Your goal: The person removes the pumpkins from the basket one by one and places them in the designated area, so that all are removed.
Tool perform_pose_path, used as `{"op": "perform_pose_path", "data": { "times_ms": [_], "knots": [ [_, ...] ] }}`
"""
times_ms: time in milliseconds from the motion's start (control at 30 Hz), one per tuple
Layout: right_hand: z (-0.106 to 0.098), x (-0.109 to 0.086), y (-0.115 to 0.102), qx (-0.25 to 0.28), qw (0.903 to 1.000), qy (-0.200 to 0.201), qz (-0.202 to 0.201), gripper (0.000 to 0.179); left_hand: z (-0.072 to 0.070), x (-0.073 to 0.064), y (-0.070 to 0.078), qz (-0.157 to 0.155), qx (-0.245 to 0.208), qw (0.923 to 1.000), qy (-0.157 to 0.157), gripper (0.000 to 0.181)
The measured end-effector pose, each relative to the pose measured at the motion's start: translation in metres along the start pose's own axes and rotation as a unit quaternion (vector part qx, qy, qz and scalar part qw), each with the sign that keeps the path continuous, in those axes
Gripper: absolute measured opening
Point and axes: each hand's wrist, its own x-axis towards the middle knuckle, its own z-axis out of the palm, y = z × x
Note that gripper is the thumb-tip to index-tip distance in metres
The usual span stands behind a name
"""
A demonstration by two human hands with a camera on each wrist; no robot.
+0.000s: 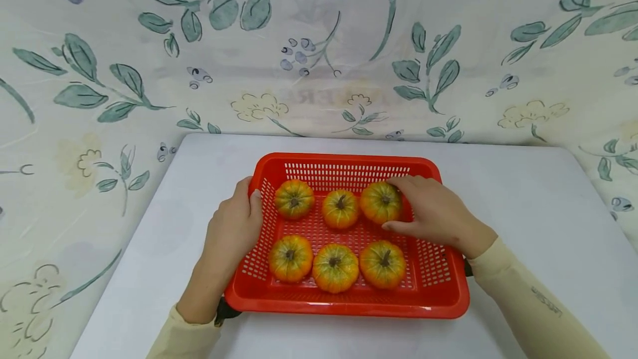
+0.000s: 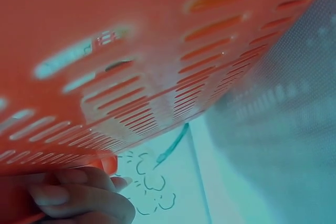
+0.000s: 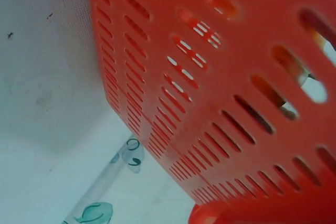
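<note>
A red plastic basket (image 1: 349, 308) with slotted walls holds small orange-green pumpkins, three along the front and three along the back. At its left side my left hand (image 1: 233, 229) grips the rim, the thumb on top. In the left wrist view the curled fingers (image 2: 86, 195) show under the rim beside the slotted wall (image 2: 68, 3). My right hand (image 1: 438, 212) reaches over the right rim and holds the back-right pumpkin (image 1: 380, 204) between thumb and fingers. Only the basket's outer wall (image 3: 163, 30) shows in the right wrist view, hiding that hand.
The basket stands on a white table (image 1: 523, 204). Behind it hangs a floral-patterned cloth (image 1: 319, 43). Beside the held pumpkin sits the back-middle pumpkin (image 1: 340, 209), with the front-right pumpkin (image 1: 382, 265) below it. The back-left pumpkin (image 1: 294, 199) lies near the left hand.
</note>
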Motion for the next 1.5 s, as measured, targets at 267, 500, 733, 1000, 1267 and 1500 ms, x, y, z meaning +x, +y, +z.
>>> {"op": "perform_pose_path", "data": {
  "times_ms": [267, 500, 733, 1000, 1267, 1500],
  "knots": [
    [-0.003, -0.008, -0.002, 0.031, 0.9994, -0.005, 0.01, 0.086, 0.001, 0.001, 0.0, 0.007, 0.013, 0.9999, 0.007, 0.053],
    [-0.019, -0.024, -0.004, 0.042, 0.9987, 0.0, 0.028, 0.089, 0.003, 0.001, 0.0, 0.015, 0.032, 0.9993, 0.012, 0.052],
    [-0.034, -0.045, 0.0, 0.071, 0.9964, 0.015, 0.045, 0.089, 0.005, 0.001, 0.0, 0.028, 0.03, 0.999, 0.018, 0.052],
    [-0.04, -0.067, 0.01, 0.098, 0.9921, 0.067, 0.04, 0.089, 0.005, 0.0, -0.001, 0.027, 0.031, 0.999, 0.02, 0.051],
    [-0.037, -0.09, 0.036, 0.086, 0.9853, 0.131, 0.069, 0.089, 0.006, 0.0, -0.003, 0.011, 0.01, 0.9997, 0.02, 0.052],
    [-0.027, -0.102, 0.055, 0.087, 0.9761, 0.149, 0.132, 0.087, 0.005, 0.0, -0.003, -0.011, 0.002, 0.9999, 0.009, 0.048]
  ]
}}
